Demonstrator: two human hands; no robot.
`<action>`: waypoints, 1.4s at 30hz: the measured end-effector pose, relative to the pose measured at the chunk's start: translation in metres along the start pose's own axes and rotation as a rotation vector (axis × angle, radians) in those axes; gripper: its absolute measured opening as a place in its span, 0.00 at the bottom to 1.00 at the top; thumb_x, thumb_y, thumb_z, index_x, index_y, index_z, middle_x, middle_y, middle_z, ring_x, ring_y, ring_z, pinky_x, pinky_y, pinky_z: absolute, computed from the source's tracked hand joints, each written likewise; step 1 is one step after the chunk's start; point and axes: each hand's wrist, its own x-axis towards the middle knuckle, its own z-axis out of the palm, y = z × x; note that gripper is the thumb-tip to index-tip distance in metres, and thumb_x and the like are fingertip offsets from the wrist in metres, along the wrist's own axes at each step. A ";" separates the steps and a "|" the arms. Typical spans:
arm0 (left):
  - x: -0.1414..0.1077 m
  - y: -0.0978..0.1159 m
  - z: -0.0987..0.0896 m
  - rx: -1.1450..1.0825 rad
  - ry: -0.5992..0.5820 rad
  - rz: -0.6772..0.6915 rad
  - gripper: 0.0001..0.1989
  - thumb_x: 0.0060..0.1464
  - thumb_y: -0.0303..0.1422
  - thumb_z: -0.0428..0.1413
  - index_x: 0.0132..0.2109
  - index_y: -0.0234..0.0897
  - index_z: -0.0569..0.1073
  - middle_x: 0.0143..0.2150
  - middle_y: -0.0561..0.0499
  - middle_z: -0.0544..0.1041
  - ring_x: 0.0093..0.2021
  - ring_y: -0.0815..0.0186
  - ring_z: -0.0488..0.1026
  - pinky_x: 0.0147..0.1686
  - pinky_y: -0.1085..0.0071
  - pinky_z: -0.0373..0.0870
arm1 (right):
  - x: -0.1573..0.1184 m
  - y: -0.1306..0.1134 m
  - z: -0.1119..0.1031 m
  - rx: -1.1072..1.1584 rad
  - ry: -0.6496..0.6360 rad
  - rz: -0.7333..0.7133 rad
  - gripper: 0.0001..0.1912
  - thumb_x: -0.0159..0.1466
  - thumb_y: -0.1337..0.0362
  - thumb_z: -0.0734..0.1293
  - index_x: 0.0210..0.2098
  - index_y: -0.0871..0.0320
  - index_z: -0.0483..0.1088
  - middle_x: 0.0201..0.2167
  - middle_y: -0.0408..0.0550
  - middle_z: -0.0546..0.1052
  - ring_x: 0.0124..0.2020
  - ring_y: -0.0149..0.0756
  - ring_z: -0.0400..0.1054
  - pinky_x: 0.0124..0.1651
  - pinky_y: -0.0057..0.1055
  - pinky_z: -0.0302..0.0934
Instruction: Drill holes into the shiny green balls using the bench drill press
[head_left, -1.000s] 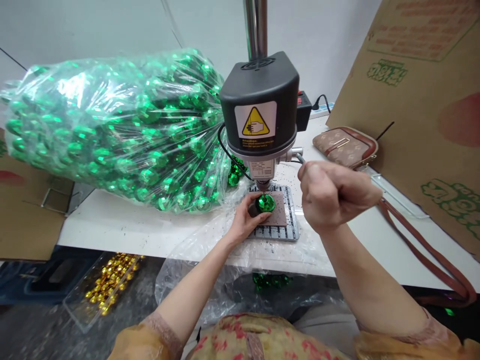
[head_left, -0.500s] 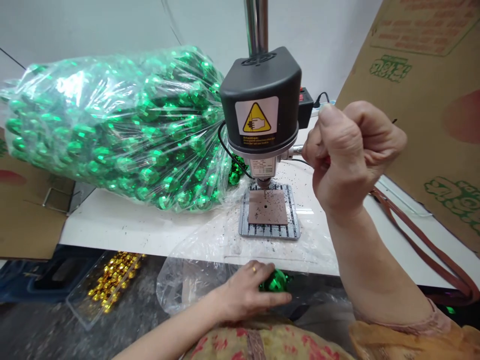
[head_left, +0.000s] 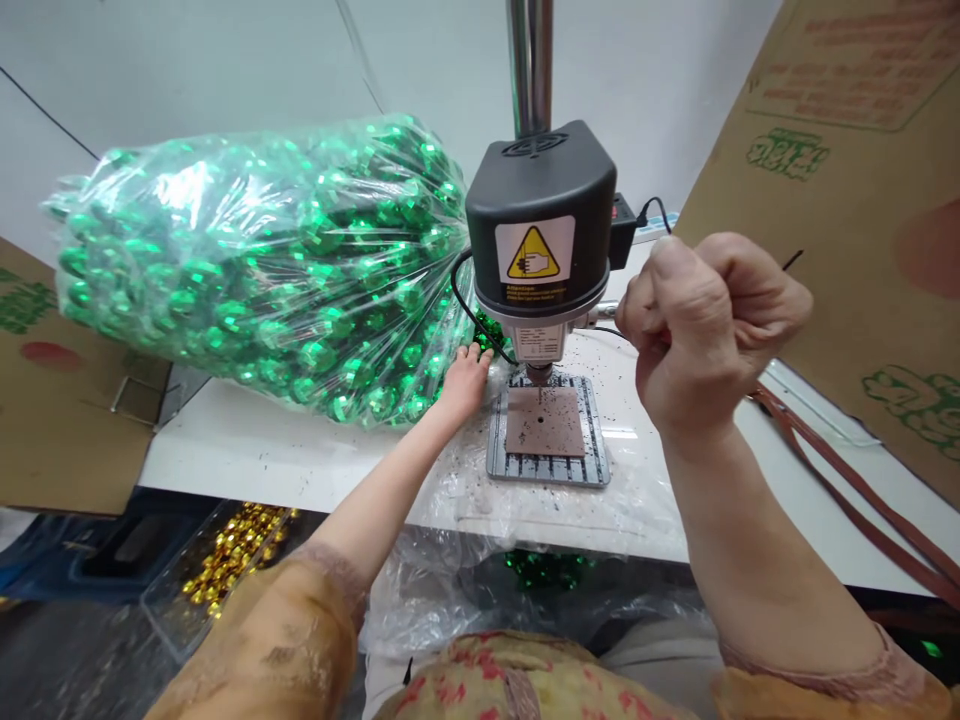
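A small black bench drill [head_left: 541,230] stands on a white table [head_left: 247,455], its bit over a brown pad on a slotted metal plate [head_left: 546,432]. My right hand [head_left: 705,330] is fisted around the drill's feed lever at the machine's right side, raised. My left hand [head_left: 466,378] reaches into the open mouth of a big clear bag of green faceted balls [head_left: 262,270], fingers among the balls beside the drill. Whether it holds one is hidden. The pad under the bit is bare.
Green balls [head_left: 544,568] lie in a clear plastic bag below the table's front edge. A clear tray of gold balls [head_left: 232,545] sits low left. Cardboard sheets lean at right [head_left: 847,200] and left [head_left: 52,400]. A brown strap [head_left: 847,480] trails across the table's right side.
One second ago my left hand held a green ball under the bit with the lever down. It then dropped the ball into the bag below and has now reached up into the big bag; lever is raised.
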 end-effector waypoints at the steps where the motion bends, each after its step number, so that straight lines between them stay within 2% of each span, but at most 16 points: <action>1: 0.011 -0.005 0.004 -0.001 -0.002 -0.025 0.08 0.53 0.22 0.59 0.39 0.37 0.77 0.44 0.39 0.76 0.55 0.46 0.71 0.56 0.52 0.72 | 0.000 0.000 0.000 0.016 -0.002 -0.008 0.25 0.64 0.64 0.70 0.19 0.56 0.52 0.13 0.37 0.55 0.13 0.24 0.50 0.18 0.33 0.43; 4: 0.019 -0.010 0.005 0.002 0.002 -0.047 0.07 0.49 0.24 0.63 0.37 0.37 0.75 0.41 0.40 0.75 0.53 0.46 0.72 0.56 0.53 0.71 | -0.001 0.001 0.000 0.028 -0.006 -0.017 0.25 0.64 0.65 0.70 0.19 0.56 0.52 0.13 0.37 0.54 0.14 0.22 0.50 0.19 0.31 0.43; 8: -0.009 -0.001 -0.011 -0.082 0.097 -0.085 0.16 0.49 0.27 0.66 0.47 0.38 0.77 0.47 0.42 0.76 0.51 0.50 0.74 0.53 0.55 0.73 | -0.003 -0.002 0.000 -0.006 -0.004 0.011 0.25 0.65 0.65 0.69 0.19 0.56 0.50 0.13 0.38 0.55 0.14 0.24 0.49 0.18 0.33 0.43; 11: -0.041 0.015 -0.021 -0.384 0.208 -0.222 0.21 0.54 0.37 0.65 0.54 0.40 0.75 0.46 0.45 0.77 0.43 0.59 0.76 0.45 0.61 0.77 | -0.004 -0.005 0.001 -0.048 -0.003 0.027 0.26 0.65 0.62 0.69 0.19 0.55 0.49 0.13 0.39 0.55 0.14 0.27 0.49 0.18 0.36 0.44; 14: -0.064 0.031 -0.022 -0.711 0.240 -0.360 0.26 0.54 0.46 0.66 0.55 0.39 0.75 0.43 0.48 0.77 0.37 0.66 0.76 0.38 0.68 0.78 | -0.004 -0.008 0.002 -0.087 0.019 0.040 0.27 0.65 0.60 0.69 0.19 0.54 0.49 0.13 0.39 0.56 0.14 0.28 0.49 0.19 0.38 0.45; 18: -0.075 0.045 -0.014 -0.830 0.218 -0.408 0.29 0.49 0.47 0.69 0.55 0.39 0.76 0.45 0.48 0.78 0.36 0.69 0.76 0.37 0.72 0.77 | -0.004 -0.011 0.002 -0.073 0.022 0.055 0.27 0.64 0.59 0.71 0.18 0.55 0.51 0.14 0.39 0.56 0.15 0.28 0.49 0.20 0.39 0.45; 23: -0.074 0.050 0.001 -0.911 0.044 -0.358 0.30 0.50 0.47 0.69 0.56 0.38 0.76 0.47 0.45 0.82 0.42 0.63 0.79 0.43 0.67 0.78 | -0.006 -0.006 0.000 -0.064 0.011 0.062 0.26 0.64 0.56 0.70 0.19 0.54 0.52 0.14 0.39 0.56 0.15 0.30 0.50 0.21 0.40 0.46; 27: -0.072 0.052 0.009 -0.921 -0.015 -0.328 0.30 0.49 0.47 0.70 0.55 0.38 0.76 0.49 0.44 0.83 0.44 0.60 0.81 0.46 0.64 0.79 | -0.007 0.003 -0.003 -0.132 -0.016 0.011 0.26 0.66 0.51 0.67 0.20 0.53 0.52 0.14 0.40 0.54 0.16 0.31 0.48 0.21 0.39 0.46; 31: -0.071 0.053 0.011 -0.850 -0.080 -0.256 0.30 0.50 0.44 0.70 0.57 0.37 0.75 0.47 0.45 0.83 0.43 0.61 0.80 0.45 0.64 0.79 | -0.006 0.007 -0.004 -0.084 -0.010 -0.007 0.27 0.65 0.53 0.69 0.20 0.53 0.50 0.15 0.39 0.51 0.16 0.30 0.46 0.22 0.38 0.45; 38: -0.076 0.058 0.018 -0.626 -0.020 -0.052 0.25 0.53 0.40 0.68 0.56 0.40 0.75 0.51 0.44 0.78 0.47 0.59 0.77 0.46 0.63 0.76 | -0.008 0.003 -0.005 -0.107 -0.008 0.010 0.26 0.66 0.54 0.68 0.20 0.53 0.51 0.15 0.40 0.51 0.17 0.31 0.48 0.22 0.39 0.47; 42: -0.082 0.064 0.025 -0.611 0.010 -0.061 0.26 0.53 0.40 0.68 0.56 0.39 0.72 0.51 0.44 0.78 0.51 0.56 0.77 0.51 0.58 0.75 | -0.008 0.006 -0.007 -0.167 -0.028 0.001 0.25 0.66 0.51 0.67 0.21 0.52 0.51 0.15 0.40 0.50 0.16 0.31 0.48 0.21 0.39 0.48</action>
